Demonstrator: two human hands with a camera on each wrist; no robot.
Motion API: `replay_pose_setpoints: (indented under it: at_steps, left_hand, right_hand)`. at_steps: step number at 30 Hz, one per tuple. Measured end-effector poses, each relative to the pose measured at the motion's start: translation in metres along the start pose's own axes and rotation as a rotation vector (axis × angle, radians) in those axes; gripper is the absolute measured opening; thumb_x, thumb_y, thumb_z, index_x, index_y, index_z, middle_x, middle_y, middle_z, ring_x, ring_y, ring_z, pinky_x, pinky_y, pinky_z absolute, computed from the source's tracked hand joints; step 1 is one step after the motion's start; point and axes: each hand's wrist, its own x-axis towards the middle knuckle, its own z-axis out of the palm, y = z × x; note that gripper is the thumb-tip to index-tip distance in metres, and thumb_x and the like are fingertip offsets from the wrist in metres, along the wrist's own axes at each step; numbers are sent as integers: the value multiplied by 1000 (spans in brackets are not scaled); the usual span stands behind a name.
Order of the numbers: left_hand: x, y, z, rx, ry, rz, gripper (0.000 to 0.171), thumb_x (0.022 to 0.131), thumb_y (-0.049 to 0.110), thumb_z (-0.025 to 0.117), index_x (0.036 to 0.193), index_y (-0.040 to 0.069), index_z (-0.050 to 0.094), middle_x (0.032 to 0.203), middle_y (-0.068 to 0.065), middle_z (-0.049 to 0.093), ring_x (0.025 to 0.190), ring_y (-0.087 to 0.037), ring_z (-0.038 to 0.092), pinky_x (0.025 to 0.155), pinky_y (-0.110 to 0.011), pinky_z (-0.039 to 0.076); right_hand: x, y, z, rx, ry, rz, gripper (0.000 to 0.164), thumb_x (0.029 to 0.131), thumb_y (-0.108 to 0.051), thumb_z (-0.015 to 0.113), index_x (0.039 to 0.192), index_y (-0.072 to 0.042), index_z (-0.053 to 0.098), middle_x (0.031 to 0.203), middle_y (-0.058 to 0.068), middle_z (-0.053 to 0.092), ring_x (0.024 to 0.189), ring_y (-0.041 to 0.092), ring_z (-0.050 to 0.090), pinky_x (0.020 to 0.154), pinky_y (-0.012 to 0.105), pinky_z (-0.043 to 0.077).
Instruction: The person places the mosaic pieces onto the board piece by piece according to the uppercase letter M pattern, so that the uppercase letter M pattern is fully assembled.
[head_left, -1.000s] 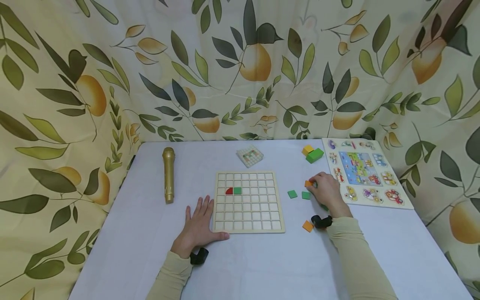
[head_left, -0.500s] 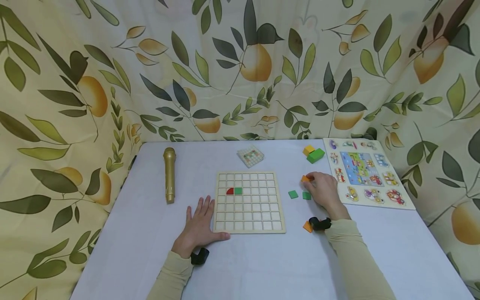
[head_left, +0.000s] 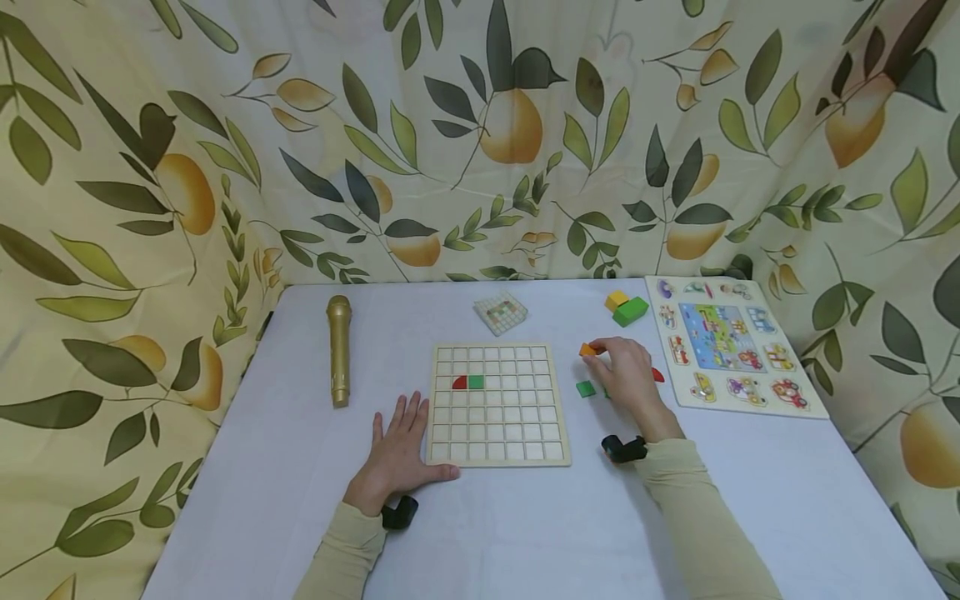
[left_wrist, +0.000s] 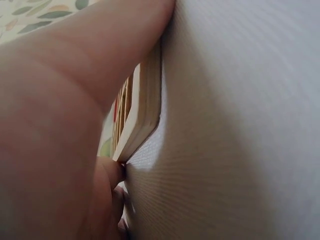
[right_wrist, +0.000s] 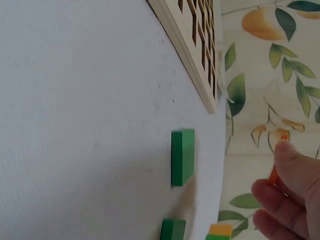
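In the head view a wooden grid board lies mid-table, with a red quarter-round tile and a green square tile side by side in its cells. My left hand, fingers spread, rests at the board's lower left corner; the left wrist view has thumb and fingers around that corner. To the board's right, my right hand pinches an orange tile between thumb and fingers, raised above the table in the right wrist view. A loose green tile lies below it; another green tile is mostly hidden by the hand.
A gold microphone lies at the left. Behind the board is a small grid-patterned piece. Back right are a green block, a yellow block and a picture puzzle board. A red piece shows beside the right hand.
My right hand has carried the orange tile left, closer to the grid board. A red piece has come into view behind it, and the lower orange tile is now covered. The left hand stays put.
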Motion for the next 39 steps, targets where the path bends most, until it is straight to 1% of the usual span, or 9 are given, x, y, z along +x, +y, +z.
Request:
replay_pose_setpoints:
  at_steps: [5,12,17,22,24,28,34,39]
  left_hand:
    - [0,0,1,2,-7,-4,127,67,82,63,157,6,14,162,-11,5,147,-29,-3,110,-61,-4]
    - [-1,0,0,-4,10,5,127,67,81,64,156,5,16,162,-12,6,147,-30,-2,110,-61,-3]
    - [-1,0,-1,-13,7,3,127,67,80,65,156,5,15,162,-12,5,147,-30,-2,110,-61,-4]
    - [-1,0,-1,-7,5,1,127,67,81,64,156,6,15,162,-11,5,147,-29,-3,110,-60,-5]
    - [-1,0,-2,-10,12,6,127,67,80,65,156,5,16,162,-12,7,147,-30,-1,110,-61,-4]
    - [-1,0,-2,-16,21,12,126,67,80,66,155,3,19,161,-14,9,147,-32,0,110,-62,-3]
    - [-1,0,-2,-2,4,-2,127,67,82,63,156,5,16,162,-12,6,147,-30,-2,110,-60,-4]
    - [-1,1,-3,-10,4,1,126,67,81,65,156,4,17,162,-13,8,147,-31,-1,110,-62,-3]
  right_hand:
    - [-1,-11,6,3,-5,-28,33,92,-19,70,119,0,64,112,16,64,117,37,46,105,56,25]
    - [0,-32,13,1,-36,-84,34,93,-21,70,120,-2,65,114,13,65,117,34,47,106,54,25]
    - [1,-48,23,-25,-42,-166,31,93,-21,69,118,-3,68,113,12,65,115,33,50,103,52,30]
    - [3,-59,37,-51,-48,-258,31,93,-21,69,117,-2,69,110,13,66,110,34,54,99,50,37]
    - [4,-63,42,-49,-61,-278,31,92,-21,70,117,-2,69,111,12,66,109,33,55,97,49,39]
    - [5,-73,52,-56,-86,-290,30,91,-21,71,116,-3,70,109,10,68,108,30,56,95,47,42]
    - [6,-85,66,-75,-118,-335,25,91,-19,72,110,-4,73,102,8,69,102,28,58,89,44,46]
    - [6,-92,76,-81,-147,-331,25,90,-24,74,106,-6,73,100,4,65,99,26,57,86,42,47]
